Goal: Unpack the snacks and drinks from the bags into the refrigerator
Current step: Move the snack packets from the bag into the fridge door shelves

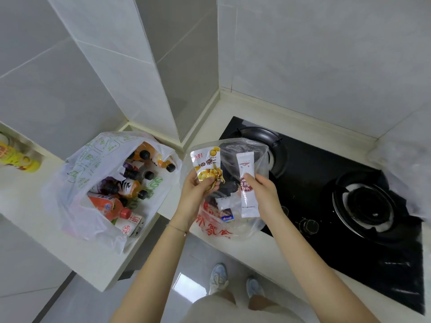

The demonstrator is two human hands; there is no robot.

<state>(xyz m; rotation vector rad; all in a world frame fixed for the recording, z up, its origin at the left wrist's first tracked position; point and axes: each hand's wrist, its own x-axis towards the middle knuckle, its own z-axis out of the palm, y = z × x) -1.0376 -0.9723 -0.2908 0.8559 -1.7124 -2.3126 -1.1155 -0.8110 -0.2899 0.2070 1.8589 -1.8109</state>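
Observation:
My left hand [198, 192] grips a white and yellow snack packet [206, 164] above a clear plastic bag [233, 183] with red print that lies on the counter edge. My right hand [263, 190] holds a long white stick packet [247, 183] with a dark red label, upright over the same bag. More small packets lie inside this bag. To the left, a white plastic bag [77, 183] with green print stands open and holds several drink bottles [130, 180] with black and red caps.
A black gas hob [326, 183] with two burners fills the counter at the right, partly under the clear bag. Yellow bottles [16, 157] lie at the far left. Tiled walls form a corner behind. The floor and my shoes show below.

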